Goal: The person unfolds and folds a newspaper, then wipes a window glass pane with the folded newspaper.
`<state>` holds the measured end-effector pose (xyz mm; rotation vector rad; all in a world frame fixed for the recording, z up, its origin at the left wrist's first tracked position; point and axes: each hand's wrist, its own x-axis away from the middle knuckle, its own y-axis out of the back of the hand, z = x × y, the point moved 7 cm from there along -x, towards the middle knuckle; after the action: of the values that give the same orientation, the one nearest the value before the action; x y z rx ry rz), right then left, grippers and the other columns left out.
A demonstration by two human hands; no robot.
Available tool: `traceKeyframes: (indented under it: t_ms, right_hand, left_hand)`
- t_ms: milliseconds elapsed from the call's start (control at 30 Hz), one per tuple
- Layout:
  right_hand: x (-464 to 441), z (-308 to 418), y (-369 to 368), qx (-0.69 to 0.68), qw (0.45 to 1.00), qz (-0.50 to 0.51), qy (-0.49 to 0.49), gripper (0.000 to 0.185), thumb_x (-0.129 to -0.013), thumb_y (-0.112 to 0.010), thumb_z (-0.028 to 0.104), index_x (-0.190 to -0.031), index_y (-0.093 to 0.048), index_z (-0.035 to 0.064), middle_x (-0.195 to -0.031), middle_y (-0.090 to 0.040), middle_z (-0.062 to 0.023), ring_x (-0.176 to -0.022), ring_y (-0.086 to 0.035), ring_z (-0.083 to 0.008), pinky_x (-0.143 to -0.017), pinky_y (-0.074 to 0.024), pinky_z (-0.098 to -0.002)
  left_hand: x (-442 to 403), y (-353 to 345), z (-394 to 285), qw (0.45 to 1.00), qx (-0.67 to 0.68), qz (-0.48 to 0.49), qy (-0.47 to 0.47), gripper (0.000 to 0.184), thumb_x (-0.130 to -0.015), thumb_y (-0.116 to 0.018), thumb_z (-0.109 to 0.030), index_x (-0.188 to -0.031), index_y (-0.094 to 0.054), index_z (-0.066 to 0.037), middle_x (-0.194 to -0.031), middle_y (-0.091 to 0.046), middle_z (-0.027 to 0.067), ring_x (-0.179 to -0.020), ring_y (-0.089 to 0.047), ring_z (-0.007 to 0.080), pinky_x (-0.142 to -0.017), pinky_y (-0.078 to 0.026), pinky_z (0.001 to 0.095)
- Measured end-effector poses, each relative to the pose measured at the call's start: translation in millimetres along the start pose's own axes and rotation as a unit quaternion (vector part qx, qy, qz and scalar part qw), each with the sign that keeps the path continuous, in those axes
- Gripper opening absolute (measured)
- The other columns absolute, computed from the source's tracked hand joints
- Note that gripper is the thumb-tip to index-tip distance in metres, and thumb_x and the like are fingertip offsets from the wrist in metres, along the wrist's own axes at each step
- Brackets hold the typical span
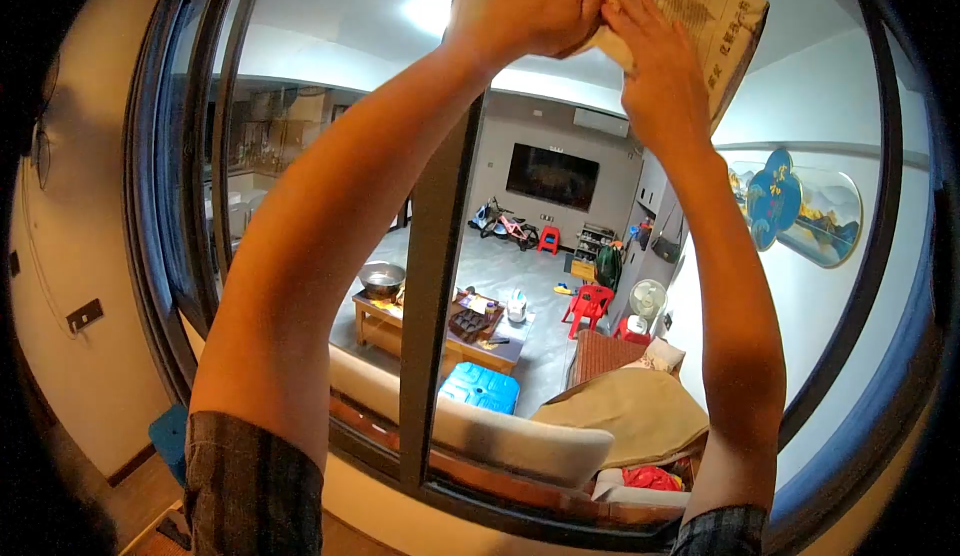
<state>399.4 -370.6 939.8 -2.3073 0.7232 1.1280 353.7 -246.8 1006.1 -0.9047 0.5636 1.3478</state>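
Observation:
A sheet of printed newspaper [735, 31] is at the top of the view, up against the window, and its upper part is cut off by the frame. My left hand [545, 6] lies flat over its left part, fingers stretched out and pointing up. Beside it, my right hand [660, 61] rests on the paper's lower middle, fingers extended and slightly bent. The fingertips of both hands come close together near a coloured picture on the sheet. Both arms are raised in front of the dark window frame [432, 356].
Through the window, a sofa [510, 444] backs onto the sill. Beyond are a low table [510, 341], a blue stool [480, 388], a red chair [587, 308], a fan [648, 299] and a wall television [552, 176]. A wall switch [85, 316] is at left.

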Motion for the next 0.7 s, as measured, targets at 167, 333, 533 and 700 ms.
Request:
traceKeyframes:
  t_ms: [167, 333, 533, 700]
  right_hand:
    - [-77.2, -17.2, -16.1, -0.059, 0.998, -0.011, 0.018, 0.036, -0.094, -0.052, 0.007, -0.126, -0.069, 0.0058, -0.142, -0.059, -0.0186, -0.133, -0.050, -0.0371, -0.117, -0.0324, -0.0478]
    - [-60.1, -15.1, -6.9, -0.105, 0.993, 0.014, -0.044, 0.040, -0.090, -0.052, 0.000, -0.127, -0.066, 0.0063, -0.141, -0.058, -0.0168, -0.135, -0.048, -0.0373, -0.117, -0.0322, -0.0474]
    - [41.1, 12.7, 22.5, -0.041, 0.996, 0.075, 0.015, 0.061, -0.082, -0.055, -0.006, -0.141, -0.058, 0.0074, -0.153, -0.050, -0.0112, -0.145, -0.041, -0.0316, -0.123, -0.0274, -0.0477]
    - [63.6, 34.3, 40.4, -0.064, 0.992, 0.110, -0.013, 0.064, -0.079, -0.052, -0.010, -0.141, -0.057, 0.0059, -0.155, -0.047, -0.0126, -0.148, -0.037, -0.0324, -0.124, -0.0248, -0.0484]
  left_hand:
    - [-39.6, -42.7, 69.2, 0.981, -0.162, 0.014, -0.104, 0.062, -0.105, -0.036, -0.035, -0.145, -0.043, 0.012, -0.154, -0.039, 0.0325, -0.146, -0.033, 0.0472, -0.124, -0.025, 0.0490]
    - [-30.1, -13.8, 45.0, 0.996, -0.011, -0.048, 0.068, 0.058, -0.104, -0.037, -0.030, -0.143, -0.046, 0.012, -0.149, -0.045, 0.0337, -0.141, -0.042, 0.0467, -0.121, -0.031, 0.0484]
    - [52.5, 4.7, -46.2, 0.992, 0.044, -0.031, 0.110, 0.058, -0.103, -0.043, -0.028, -0.149, -0.040, 0.008, -0.155, -0.039, 0.0286, -0.146, -0.035, 0.0429, -0.123, -0.026, 0.0493]
    - [72.1, 13.6, -70.2, 0.992, 0.058, -0.022, 0.106, 0.056, -0.103, -0.045, -0.026, -0.149, -0.041, 0.006, -0.156, -0.039, 0.0272, -0.148, -0.033, 0.0423, -0.123, -0.024, 0.0500]
